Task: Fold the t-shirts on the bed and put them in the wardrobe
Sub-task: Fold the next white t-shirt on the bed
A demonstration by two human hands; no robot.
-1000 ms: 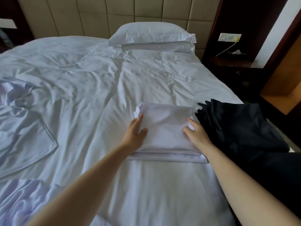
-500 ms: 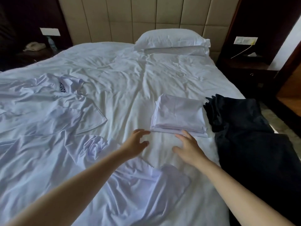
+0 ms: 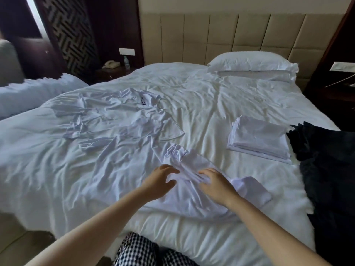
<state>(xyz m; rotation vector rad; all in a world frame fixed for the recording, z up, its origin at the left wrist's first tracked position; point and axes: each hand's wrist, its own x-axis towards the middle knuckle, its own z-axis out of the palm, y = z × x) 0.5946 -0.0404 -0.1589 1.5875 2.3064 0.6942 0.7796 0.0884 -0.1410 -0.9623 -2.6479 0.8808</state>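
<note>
A crumpled white t-shirt (image 3: 194, 192) lies near the bed's front edge. My left hand (image 3: 159, 182) and my right hand (image 3: 216, 184) reach onto it with fingers spread and slightly bent; the right fingertips touch bunched cloth. A stack of folded white t-shirts (image 3: 258, 138) sits to the right, apart from both hands. More unfolded white t-shirts (image 3: 123, 116), one with dark lettering at the collar, are spread on the bed's left half. The wardrobe is not in view.
A dark garment (image 3: 326, 162) is heaped on the bed's (image 3: 201, 96) right edge beside the folded stack. A pillow (image 3: 251, 65) lies at the padded headboard. Nightstands stand on both sides; the left one holds a phone (image 3: 112, 64) and a bottle.
My hands left the folded stack and moved left and toward me onto the crumpled t-shirt. The view swung left, showing more of the bed.
</note>
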